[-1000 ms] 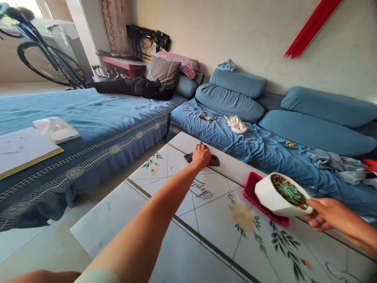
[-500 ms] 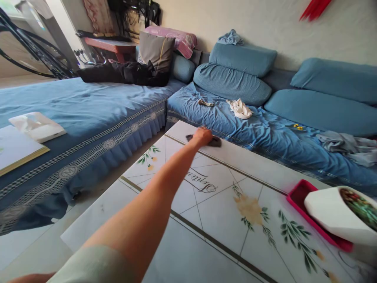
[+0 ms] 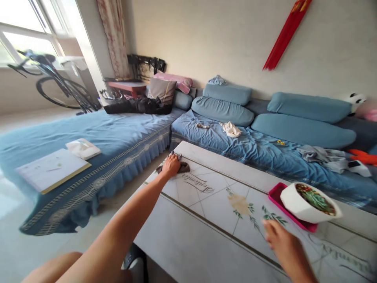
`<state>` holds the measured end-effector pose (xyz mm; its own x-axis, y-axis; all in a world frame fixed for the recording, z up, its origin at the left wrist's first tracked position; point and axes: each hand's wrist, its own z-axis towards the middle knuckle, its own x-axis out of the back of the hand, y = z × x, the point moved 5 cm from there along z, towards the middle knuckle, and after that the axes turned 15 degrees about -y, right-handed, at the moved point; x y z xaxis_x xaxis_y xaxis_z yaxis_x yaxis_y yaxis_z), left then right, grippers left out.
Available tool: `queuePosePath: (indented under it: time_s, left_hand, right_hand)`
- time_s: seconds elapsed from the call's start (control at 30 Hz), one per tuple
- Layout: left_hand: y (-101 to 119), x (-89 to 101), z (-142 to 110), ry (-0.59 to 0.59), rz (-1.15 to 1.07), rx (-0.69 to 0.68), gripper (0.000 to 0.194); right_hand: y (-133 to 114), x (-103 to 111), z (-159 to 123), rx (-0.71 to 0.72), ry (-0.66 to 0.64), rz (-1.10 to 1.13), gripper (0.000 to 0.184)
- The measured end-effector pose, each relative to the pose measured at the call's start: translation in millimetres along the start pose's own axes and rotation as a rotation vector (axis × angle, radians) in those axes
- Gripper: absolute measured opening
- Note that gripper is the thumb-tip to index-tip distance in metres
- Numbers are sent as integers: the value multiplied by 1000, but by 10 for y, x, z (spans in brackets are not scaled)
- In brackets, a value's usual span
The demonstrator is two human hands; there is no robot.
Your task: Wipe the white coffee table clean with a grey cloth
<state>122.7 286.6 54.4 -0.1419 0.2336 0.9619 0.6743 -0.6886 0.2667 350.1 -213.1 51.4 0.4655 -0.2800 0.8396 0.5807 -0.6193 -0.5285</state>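
My left hand (image 3: 171,165) reaches out to the far left corner of the long white table (image 3: 167,232). It is closed on a dark brown cloth (image 3: 184,168), which lies bunched against the tabletop and sticks out on both sides of the fingers. Over the near right part of the table is my right hand (image 3: 284,245), slightly blurred, its fingers curled in and nothing visible in them. Just beyond it stands a white planter (image 3: 297,204) with succulents (image 3: 316,198), on a pink tray (image 3: 275,193).
A blue-covered sofa (image 3: 250,153) runs along the far side, with crumpled clothes (image 3: 321,155) on it. To the left, a blue daybed (image 3: 123,129) holds a tissue pack (image 3: 83,148) and a flat white board (image 3: 53,169). A bicycle (image 3: 63,84) stands by the window.
My left hand has slid the cloth left and nearer across the tabletop. My right hand has come into view at the lower right. The view has tilted up.
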Motion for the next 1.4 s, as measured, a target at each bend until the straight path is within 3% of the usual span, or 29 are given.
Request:
queuePosePath:
  time_s: [0.1, 0.17, 0.23, 0.33, 0.4, 0.43, 0.5, 0.6, 0.7, 0.8, 0.9, 0.97, 1.03, 1.1, 1.17, 1.23, 1.3, 1.37, 1.4]
  left_hand:
    - [-19, -72, -739, -24, 86, 0, 51]
    - [-60, -228, -1253, -51, 147, -2, 59]
    - [-160, -454, -1761, -76, 202, -21, 68]
    - [-394, -771, -2360, -63, 255, -91, 75]
    - [-537, -869, -2496, -44, 268, -144, 77]
    - [-587, -873, -2449, -44, 275, -160, 78]
    - [-622, -780, -2107, -54, 283, -156, 76]
    - [-472, -443, -1121, -29, 255, -26, 67]
    - [26, -121, 7, 1, 161, 97, 62]
    - [870, -76, 846, -44, 77, 20, 61]
    - [1768, -310, 1139, -112, 46, -172, 56]
    - [2206, -563, 1019, -179, 31, -349, 54]
    - [2402, -818, 711, -267, 3, -578, 58]
    - [2290, -978, 342, -343, -36, -771, 64]
    - [1910, -970, 96, -358, -71, -800, 65]
    - [1405, -787, 83, -300, -90, -643, 63]
    - [941, -503, 290, -190, -77, -371, 60]
    - [691, -249, 624, -90, -47, -130, 57]
    - [682, -172, 807, -59, -36, -58, 56]
  right_hand:
    - [-1005, -874, 253, 186, -38, -65, 31]
    - [-1649, -1219, 483, 256, -17, -147, 25]
    - [-2082, -1395, 692, 291, -15, -158, 20]
    - [-2273, -1528, 859, 337, -51, -123, 20]
    - [-2208, -1597, 875, 354, -85, -126, 25]
    - [-2161, -1623, 870, 353, -98, -129, 28]
    - [-2090, -1654, 865, 332, -112, -132, 32]
    - [-2076, -1665, 897, 285, -120, -124, 28]
    - [-2103, -1664, 943, 272, -133, -114, 21]
    - [-2057, -1638, 985, 265, -107, -25, 23]
    - [-1922, -1552, 1027, 258, -8, 342, 29]
    - [-1836, -1481, 1039, 284, 83, 615, 28]
    - [-1795, -1432, 1035, 325, 147, 786, 29]
    - [-1804, -1434, 1026, 355, 134, 839, 33]
    - [-1836, -1476, 1017, 358, 68, 815, 36]
    - [-1854, -1518, 1007, 337, 24, 784, 38]
    - [-1855, -1539, 1001, 309, 5, 773, 38]
    - [-1862, -1553, 1004, 301, -30, 755, 37]
    - [-1866, -1559, 1007, 301, -47, 740, 36]
